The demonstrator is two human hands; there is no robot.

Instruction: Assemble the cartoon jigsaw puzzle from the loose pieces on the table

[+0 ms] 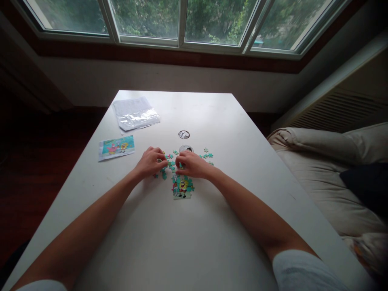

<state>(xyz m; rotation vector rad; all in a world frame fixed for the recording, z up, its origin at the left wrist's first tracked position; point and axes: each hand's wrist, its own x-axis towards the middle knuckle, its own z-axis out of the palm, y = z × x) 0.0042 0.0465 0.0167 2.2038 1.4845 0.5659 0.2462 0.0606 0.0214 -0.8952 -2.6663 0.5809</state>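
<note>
Hands (151,162) curl inward, facing each other, among loose pieces (164,174) (whether either pinches one, I cannot tell), the part-joined puzzle (182,188) lying on the tabletop (157,250) near the right hand (194,164).

We get daylight from the far window (145,20), glare on the plastic bag (136,116) at left, dark room edges, slightly blurred jigsaw pieces (164,174).

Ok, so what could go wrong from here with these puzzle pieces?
The right hand is right by the far edge of the joined puzzle section, so it might nudge that apart. Loose pieces lie close to the left hand and could get knocked aside.
</note>
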